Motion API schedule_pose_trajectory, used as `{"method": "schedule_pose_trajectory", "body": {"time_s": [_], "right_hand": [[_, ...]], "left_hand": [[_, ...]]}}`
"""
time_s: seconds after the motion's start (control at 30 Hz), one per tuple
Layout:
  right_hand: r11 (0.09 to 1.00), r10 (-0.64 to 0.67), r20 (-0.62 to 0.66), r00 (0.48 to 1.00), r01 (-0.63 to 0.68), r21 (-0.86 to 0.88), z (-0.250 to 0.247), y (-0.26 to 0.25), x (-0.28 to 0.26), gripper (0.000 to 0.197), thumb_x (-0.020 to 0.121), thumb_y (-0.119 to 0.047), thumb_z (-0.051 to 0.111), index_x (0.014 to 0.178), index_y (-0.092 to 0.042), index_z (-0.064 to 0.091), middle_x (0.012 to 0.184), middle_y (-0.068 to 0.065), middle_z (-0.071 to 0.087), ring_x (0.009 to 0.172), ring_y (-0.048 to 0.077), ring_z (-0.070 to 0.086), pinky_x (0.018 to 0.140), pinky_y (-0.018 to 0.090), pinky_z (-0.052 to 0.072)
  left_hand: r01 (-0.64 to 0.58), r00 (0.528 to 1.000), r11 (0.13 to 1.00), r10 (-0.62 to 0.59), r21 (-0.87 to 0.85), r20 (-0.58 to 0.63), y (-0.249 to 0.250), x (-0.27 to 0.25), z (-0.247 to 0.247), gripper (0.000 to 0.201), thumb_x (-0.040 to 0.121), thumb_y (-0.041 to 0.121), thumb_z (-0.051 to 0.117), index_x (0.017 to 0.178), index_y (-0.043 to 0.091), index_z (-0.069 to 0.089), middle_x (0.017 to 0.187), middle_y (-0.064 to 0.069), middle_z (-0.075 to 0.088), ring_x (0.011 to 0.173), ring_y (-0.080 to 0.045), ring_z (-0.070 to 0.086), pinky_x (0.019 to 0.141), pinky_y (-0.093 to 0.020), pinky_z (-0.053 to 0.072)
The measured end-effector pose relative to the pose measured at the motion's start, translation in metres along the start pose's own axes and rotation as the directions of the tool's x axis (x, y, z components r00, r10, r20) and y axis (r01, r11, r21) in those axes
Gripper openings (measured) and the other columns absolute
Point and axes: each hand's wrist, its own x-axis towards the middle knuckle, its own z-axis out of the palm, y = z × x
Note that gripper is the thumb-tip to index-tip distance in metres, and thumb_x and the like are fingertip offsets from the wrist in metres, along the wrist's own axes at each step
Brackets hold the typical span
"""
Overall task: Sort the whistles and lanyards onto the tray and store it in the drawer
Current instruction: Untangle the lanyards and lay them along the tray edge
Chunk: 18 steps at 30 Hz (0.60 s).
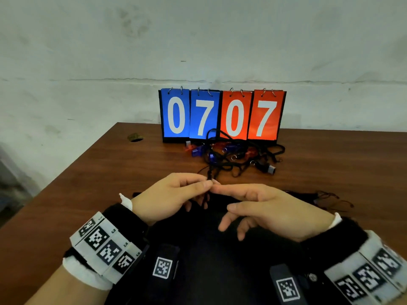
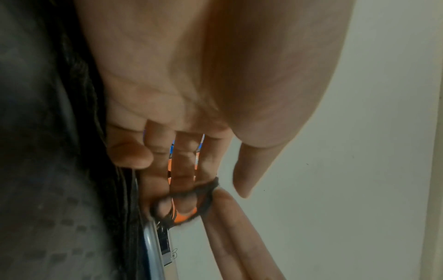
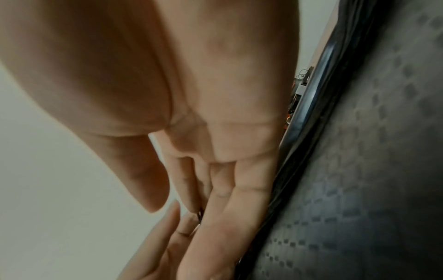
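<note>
One tug could have dragged the pile (image 1: 237, 154).
Our left hand (image 1: 169, 194) pinched a cord (image 1: 209, 172); our right hand (image 1: 271, 210) was loose, fingers apart.

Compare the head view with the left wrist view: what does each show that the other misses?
Only head: the scoreboard legibly reading 07 07, and the pile of whistles on the table. Only left wrist: the black lanyard looping across the fingertips. Both: the left hand pinching that lanyard, with the right hand touching it.
</note>
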Motion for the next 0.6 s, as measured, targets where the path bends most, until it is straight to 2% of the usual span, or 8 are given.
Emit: {"method": "schedule_pose_trajectory", "body": {"time_s": [0.07, 0.17, 0.23, 0.3, 0.4, 0.5, 0.6], "right_hand": [[1.000, -0.019, 0.004, 1.000, 0.019, -0.001, -0.0012, 0.0018, 0.0000, 0.048, 0.101, -0.008, 0.052, 0.145, -0.027, 0.050, 0.144, -0.008, 0.053, 0.092, 0.024, 0.072, 0.063, 0.031, 0.055], [0.995, -0.094, -0.089, 0.992, 0.095, 0.001, -0.0042, 0.0024, -0.0027, 0.043, 0.101, -0.006, 0.051, 0.138, -0.026, 0.056, 0.140, -0.010, 0.060, 0.071, 0.021, 0.068, 0.053, 0.029, 0.052], [0.991, -0.120, -0.135, 0.984, 0.127, 0.050, -0.0071, 0.0022, -0.0050, 0.050, 0.100, -0.004, 0.051, 0.140, -0.033, 0.051, 0.139, -0.004, 0.061, 0.063, 0.020, 0.064, 0.049, 0.028, 0.050], [0.985, -0.129, -0.093, 0.987, 0.138, 0.099, -0.0075, 0.0025, -0.0074, 0.066, 0.099, 0.002, 0.050, 0.144, -0.046, 0.043, 0.142, -0.002, 0.058, 0.060, 0.020, 0.062, 0.047, 0.027, 0.050], [0.982, -0.129, 0.056, 0.990, 0.120, 0.144, -0.0024, 0.0049, -0.0082, 0.084, 0.095, 0.009, 0.049, 0.146, -0.056, 0.034, 0.152, -0.001, 0.046, 0.063, 0.021, 0.063, 0.049, 0.027, 0.051], [0.973, -0.158, 0.090, 0.983, 0.139, 0.185, 0.0016, 0.0103, -0.0051, 0.090, 0.086, 0.009, 0.050, 0.150, -0.050, 0.030, 0.158, -0.005, 0.037, 0.068, 0.022, 0.065, 0.051, 0.026, 0.052], [0.955, -0.220, -0.054, 0.974, 0.227, 0.190, -0.0022, 0.0086, -0.0037, 0.084, 0.082, 0.004, 0.051, 0.153, -0.039, 0.034, 0.157, -0.013, 0.038, 0.065, 0.019, 0.063, 0.050, 0.025, 0.050]], "left_hand": [[-0.031, 0.999, 0.999, 0.032, 0.017, -0.044, -0.0033, 0.0024, 0.0004, 0.023, 0.101, 0.023, 0.053, 0.112, 0.018, 0.073, 0.091, -0.012, 0.071, 0.080, -0.012, 0.064, 0.066, -0.025, 0.046], [-0.058, 0.993, 0.998, 0.054, -0.036, -0.108, -0.0066, 0.0054, -0.0016, 0.021, 0.101, 0.017, 0.051, 0.099, 0.011, 0.071, 0.085, -0.003, 0.071, 0.077, -0.012, 0.065, 0.067, -0.027, 0.046], [-0.073, 0.997, 0.992, 0.069, -0.099, -0.038, -0.0065, 0.0057, -0.0007, 0.022, 0.102, 0.017, 0.048, 0.094, 0.007, 0.065, 0.085, -0.008, 0.071, 0.078, -0.020, 0.066, 0.068, -0.030, 0.046], [-0.075, 0.991, 0.981, 0.093, -0.180, 0.092, -0.0066, 0.0032, 0.0025, 0.020, 0.103, 0.019, 0.047, 0.094, 0.005, 0.059, 0.073, -0.012, 0.064, 0.069, -0.025, 0.063, 0.065, -0.029, 0.046], [-0.034, 0.964, 0.972, 0.094, -0.233, 0.249, -0.0066, -0.0004, 0.0065, 0.019, 0.099, 0.018, 0.047, 0.095, 0.001, 0.055, 0.058, -0.003, 0.043, 0.051, -0.017, 0.044, 0.056, -0.023, 0.041], [-0.014, 0.935, 0.978, 0.086, -0.206, 0.343, -0.0064, -0.0021, 0.0066, 0.018, 0.099, 0.019, 0.049, 0.092, 0.008, 0.063, 0.059, 0.002, 0.034, 0.051, -0.011, 0.029, 0.053, -0.020, 0.033], [-0.004, 0.936, 0.982, 0.071, -0.189, 0.345, -0.0076, -0.0022, 0.0053, 0.018, 0.098, 0.020, 0.052, 0.089, 0.015, 0.067, 0.059, 0.002, 0.031, 0.052, -0.011, 0.026, 0.052, -0.019, 0.031]]}}
